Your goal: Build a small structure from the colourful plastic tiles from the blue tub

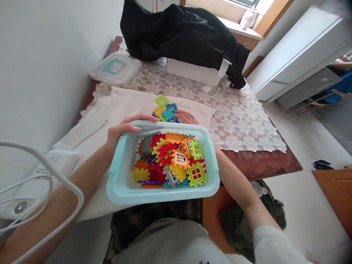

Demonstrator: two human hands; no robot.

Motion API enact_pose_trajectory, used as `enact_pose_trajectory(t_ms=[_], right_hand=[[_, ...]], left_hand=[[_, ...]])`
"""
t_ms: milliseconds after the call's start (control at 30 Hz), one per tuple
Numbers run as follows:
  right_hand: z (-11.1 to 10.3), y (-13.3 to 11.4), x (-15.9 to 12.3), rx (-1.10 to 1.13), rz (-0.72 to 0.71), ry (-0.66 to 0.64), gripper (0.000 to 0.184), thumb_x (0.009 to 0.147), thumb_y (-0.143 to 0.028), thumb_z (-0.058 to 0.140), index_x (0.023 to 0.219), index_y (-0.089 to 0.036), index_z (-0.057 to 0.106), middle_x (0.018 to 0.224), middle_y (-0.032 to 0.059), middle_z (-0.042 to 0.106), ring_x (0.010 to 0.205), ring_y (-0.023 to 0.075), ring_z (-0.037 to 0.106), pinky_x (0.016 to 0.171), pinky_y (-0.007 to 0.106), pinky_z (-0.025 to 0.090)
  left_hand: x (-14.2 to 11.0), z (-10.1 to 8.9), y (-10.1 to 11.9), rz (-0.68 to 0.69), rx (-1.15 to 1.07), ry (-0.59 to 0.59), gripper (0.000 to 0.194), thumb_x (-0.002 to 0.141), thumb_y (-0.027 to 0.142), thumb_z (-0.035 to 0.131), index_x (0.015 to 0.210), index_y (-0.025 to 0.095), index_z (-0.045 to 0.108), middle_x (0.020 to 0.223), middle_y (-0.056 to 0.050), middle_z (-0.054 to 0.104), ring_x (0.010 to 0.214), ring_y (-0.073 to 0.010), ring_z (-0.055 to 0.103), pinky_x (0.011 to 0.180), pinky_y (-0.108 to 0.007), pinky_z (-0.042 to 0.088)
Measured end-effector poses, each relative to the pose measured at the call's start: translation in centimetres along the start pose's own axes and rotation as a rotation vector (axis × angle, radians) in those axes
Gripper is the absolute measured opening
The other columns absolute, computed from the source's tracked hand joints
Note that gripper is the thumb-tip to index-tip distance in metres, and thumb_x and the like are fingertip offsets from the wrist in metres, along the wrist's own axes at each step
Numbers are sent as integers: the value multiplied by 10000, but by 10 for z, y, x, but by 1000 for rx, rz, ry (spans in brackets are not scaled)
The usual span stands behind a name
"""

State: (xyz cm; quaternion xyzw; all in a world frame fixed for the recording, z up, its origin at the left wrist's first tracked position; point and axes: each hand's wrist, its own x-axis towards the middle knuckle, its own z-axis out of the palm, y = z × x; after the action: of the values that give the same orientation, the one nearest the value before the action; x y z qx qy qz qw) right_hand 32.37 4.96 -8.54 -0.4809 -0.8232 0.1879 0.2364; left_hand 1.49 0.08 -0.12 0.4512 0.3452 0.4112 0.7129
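A light-blue plastic tub (118, 183) is held close to my body, filled with interlocking plastic building tiles (165, 154) in red, orange, yellow, green and grey. My left hand (118, 134) grips its far left corner, thumb over the rim and fingers along the outer side. Beyond the tub's far rim, my right hand (187, 117) rests by a small pile of loose tiles (167, 114) on the white cloth. Its fingertips touch or nearly touch a blue tile; the tub hides part of this hand, and whether it holds a tile is unclear.
A clear lid (117, 68) with a teal handle lies at the back left. Black fabric (187, 33) covers a white box (192, 71) at the back. White cables (63, 179) and a power strip (52, 161) are at left. A dark bag (255, 220) sits below right.
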Motion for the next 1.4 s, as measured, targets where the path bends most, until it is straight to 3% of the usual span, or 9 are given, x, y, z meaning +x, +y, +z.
enact_pose_trajectory(t_ms=[233, 333, 467, 567, 767, 933, 1167, 1267, 1400], right_hand=[[-3, -20, 3, -7, -58, -82, 716, 1087, -472, 721, 1778, -447, 535, 1982, 11, 330, 1885, 354, 182, 1535, 607, 171], [-3, -23, 14, -33, -84, -167, 611, 1100, -441, 674, 1703, -346, 648, 1967, 49, 369, 1865, 374, 253, 1541, 616, 149], [-3, -19, 18, -86, -97, -185, 508, 1098, -391, 666, 1604, -396, 712, 1861, 22, 556, 1764, 293, 460, 1495, 525, 343], [-2, -15, 14, -125, -130, -127, 521, 1126, -401, 663, 1638, -304, 680, 1749, 113, 659, 1634, 312, 576, 1419, 505, 442], [12, 0, 21, -196, -78, -105, 615, 1102, -406, 742, 1702, -338, 627, 1893, 82, 501, 1781, 368, 396, 1464, 589, 366], [12, 11, 25, -145, -117, -139, 495, 1102, -343, 726, 1592, -273, 721, 1799, 107, 628, 1759, 329, 475, 1478, 527, 378], [6, 5, 15, -70, -132, -88, 515, 1145, -362, 650, 1650, -262, 670, 1831, 125, 579, 1740, 279, 499, 1461, 471, 414], [12, 5, 17, -124, -16, -33, 642, 1111, -393, 726, 1724, -244, 605, 1941, 144, 411, 1839, 369, 332, 1501, 572, 337], [18, 12, 21, -153, 92, -73, 738, 1097, -375, 749, 1786, -214, 537, 1944, 156, 398, 1848, 433, 299, 1518, 649, 266]], left_hand=[[0, -2, 1, -14, 42, 4, 410, 712, 320, 822, 1080, 229, 978, 1030, -90, 942, 888, -300, 847, 803, -336, 662], [-1, 0, 3, -17, 82, 38, 390, 722, 326, 819, 1069, 240, 976, 1028, -88, 933, 922, -323, 851, 836, -352, 661], [-1, 0, 4, 5, 113, 41, 386, 732, 337, 807, 1070, 230, 960, 1046, -100, 921, 987, -387, 851, 856, -399, 661], [-1, 0, 3, -13, 98, 42, 369, 744, 327, 812, 1068, 244, 966, 1061, -89, 932, 960, -359, 854, 846, -381, 653], [-2, 2, -1, -63, -64, 75, 501, 865, 569, 819, 1135, 170, 953, 1007, -111, 942, 850, -299, 839, 788, -368, 654], [10, -9, -13, -36, -151, 87, 680, 973, 781, 775, 1160, 142, 914, 1010, -102, 943, 833, -282, 851, 770, -375, 669], [35, -41, -36, 245, 624, 269, 478, 984, 622, 829, 1194, 196, 879, 1204, -120, 923, 1136, -348, 829, 1008, -430, 643], [51, -56, -41, 286, 888, 149, 617, 868, 600, 885, 1343, 207, 893, 1663, -148, 756, 1609, -410, 599, 1373, -472, 407], [71, -63, -42, 257, 1140, 52, 621, 934, 479, 828, 1482, 188, 832, 1827, -135, 608, 1758, -401, 401, 1479, -523, 124]])
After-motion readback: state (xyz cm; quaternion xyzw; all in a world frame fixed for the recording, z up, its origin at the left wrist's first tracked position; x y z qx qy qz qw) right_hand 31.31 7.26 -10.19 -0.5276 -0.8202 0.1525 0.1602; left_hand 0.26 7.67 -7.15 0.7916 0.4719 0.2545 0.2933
